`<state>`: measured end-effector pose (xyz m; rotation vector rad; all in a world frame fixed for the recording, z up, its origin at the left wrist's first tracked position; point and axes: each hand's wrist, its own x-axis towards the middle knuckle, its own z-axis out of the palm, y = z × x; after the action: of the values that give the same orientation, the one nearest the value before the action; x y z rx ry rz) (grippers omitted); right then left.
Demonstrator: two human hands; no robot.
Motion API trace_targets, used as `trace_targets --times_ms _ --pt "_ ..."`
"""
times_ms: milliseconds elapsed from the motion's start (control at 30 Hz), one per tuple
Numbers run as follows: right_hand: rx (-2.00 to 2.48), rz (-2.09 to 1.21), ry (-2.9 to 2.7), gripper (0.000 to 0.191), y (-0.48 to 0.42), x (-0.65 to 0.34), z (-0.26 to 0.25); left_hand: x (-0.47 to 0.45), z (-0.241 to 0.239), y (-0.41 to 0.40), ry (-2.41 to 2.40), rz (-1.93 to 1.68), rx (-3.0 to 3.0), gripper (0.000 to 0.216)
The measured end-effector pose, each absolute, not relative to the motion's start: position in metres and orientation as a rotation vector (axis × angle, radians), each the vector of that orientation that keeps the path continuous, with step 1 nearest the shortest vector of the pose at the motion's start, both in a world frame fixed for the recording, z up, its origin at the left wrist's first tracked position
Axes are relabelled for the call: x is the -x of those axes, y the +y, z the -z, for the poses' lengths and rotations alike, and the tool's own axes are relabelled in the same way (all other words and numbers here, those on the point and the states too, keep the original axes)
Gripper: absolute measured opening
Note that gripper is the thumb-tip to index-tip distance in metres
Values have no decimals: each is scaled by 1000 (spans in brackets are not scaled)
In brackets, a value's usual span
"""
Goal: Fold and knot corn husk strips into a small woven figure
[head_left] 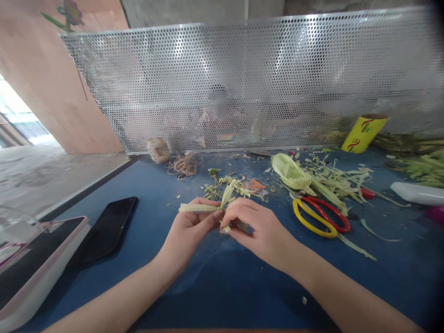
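Near the middle of the blue table, my left hand (pixel 189 226) and my right hand (pixel 258 224) meet, both closed. Thumb and fingers of each pinch a pale green strip of corn husk (pixel 198 207). One end of it points left past my left fingers, and another piece stands up between the hands. A short end shows under my right fingertips. Just beyond the hands lie small knotted husk pieces (pixel 238 186). Scissors (pixel 314 226) with one yellow and one red handle rest to the right of my right hand; their blades are hidden under husk.
A cupped corn husk (pixel 290 172) and shredded husk strips (pixel 333 178) lie at the right, near a yellow roll (pixel 364 134). Brown twine (pixel 184 165) sits at the back left. A black phone (pixel 111 226) lies left. A perforated metal screen (pixel 249 83) borders the back.
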<state>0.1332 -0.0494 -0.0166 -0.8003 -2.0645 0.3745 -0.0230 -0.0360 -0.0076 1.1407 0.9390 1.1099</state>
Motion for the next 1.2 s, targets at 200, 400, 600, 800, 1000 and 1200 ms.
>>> trace_targets --times_ms 200,400,600,800,1000,1200 --pt "907 -668 -1804 7 -47 -131 15 25 8 -33 935 -1103 -1153 17" --pt "993 -1119 -1452 7 -41 -129 21 27 9 -32 983 -1101 -1219 16" --pt "934 -1572 -1047 22 -39 -125 21 26 7 -34 974 -1083 -1269 14" --pt "1082 -1125 -1439 19 -39 -130 23 29 10 -30 1015 -1033 -1179 18" --pt "869 216 -2158 24 -44 -148 14 32 12 -23 912 -948 -907 19" --pt "770 410 -2387 19 -45 -153 9 32 13 -25 934 -926 -852 17"
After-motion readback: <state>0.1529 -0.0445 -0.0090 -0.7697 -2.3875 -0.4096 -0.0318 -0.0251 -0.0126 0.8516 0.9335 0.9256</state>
